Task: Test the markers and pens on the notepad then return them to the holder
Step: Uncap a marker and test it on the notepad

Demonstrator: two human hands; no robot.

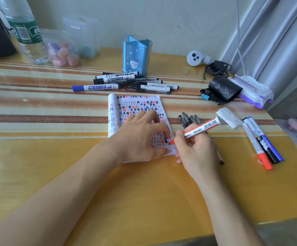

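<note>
Right hand (pixel 195 148) is gripping a red marker (pixel 200 129), tip touching the notepad (pixel 138 105) just left of the grip. Left hand (pixel 140 135) is lying open, pressing the pad flat. Holder (pixel 137 55) is sitting well beyond on the desk (pixel 55 157).

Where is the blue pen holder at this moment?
In the head view, the blue pen holder stands upright at the table's far edge near the wall, centre frame, directly behind the pile of markers and beyond the notepad.

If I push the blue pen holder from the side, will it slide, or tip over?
The pen holder looks empty and made of thin plastic, so it is probably light. It is tall for its base, so a high push may tip it; on the glossy table, a low push would likely slide it.
</note>
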